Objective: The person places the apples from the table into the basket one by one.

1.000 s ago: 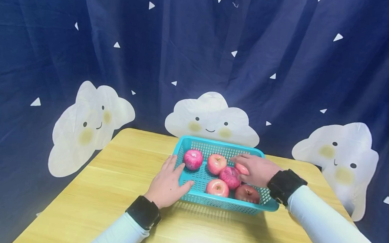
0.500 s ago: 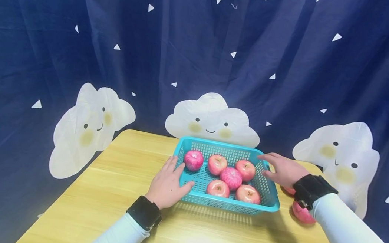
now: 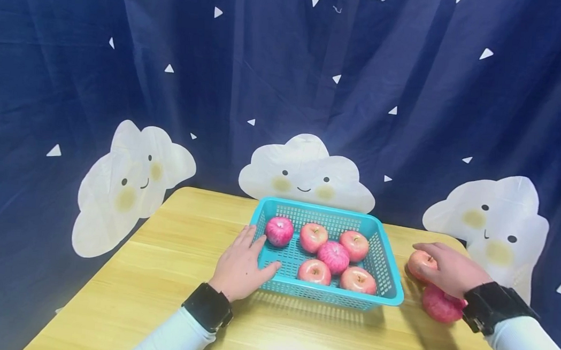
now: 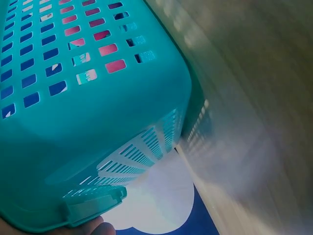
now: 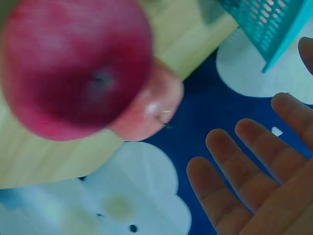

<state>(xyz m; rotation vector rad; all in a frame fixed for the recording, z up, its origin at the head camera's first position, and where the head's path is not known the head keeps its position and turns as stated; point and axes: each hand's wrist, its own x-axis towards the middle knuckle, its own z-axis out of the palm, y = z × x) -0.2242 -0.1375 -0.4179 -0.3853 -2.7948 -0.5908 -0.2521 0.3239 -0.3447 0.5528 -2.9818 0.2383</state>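
Note:
A turquoise plastic basket (image 3: pixel 395 267) holds several apples, among them a dark red apple (image 3: pixel 279 231) on its left and a pink striped apple (image 3: pixel 333 257) near the middle. My left hand (image 3: pixel 243 264) rests at the basket's left end, fingers fairly straight along the rim and thumb over it; fingertips (image 4: pixel 93 227) show by the rim in the left wrist view. My right hand (image 3: pixel 455 268) hovers over a pale red apple (image 3: pixel 419 265) on the table, right of the basket. In the right wrist view its fingers (image 5: pixel 220 147) are extended, apart from the apples. A darker red apple (image 3: pixel 442 304) lies below that hand.
The wooden table (image 3: pixel 158 274) carries the basket near its back edge. Behind hangs a dark blue curtain (image 3: pixel 287 63) with white clouds. Table surface shows left of the basket and in front of it.
My right hand has left the apple at the basket's back right and moved right, out over the two apples on the table. My left hand has stayed at the rim.

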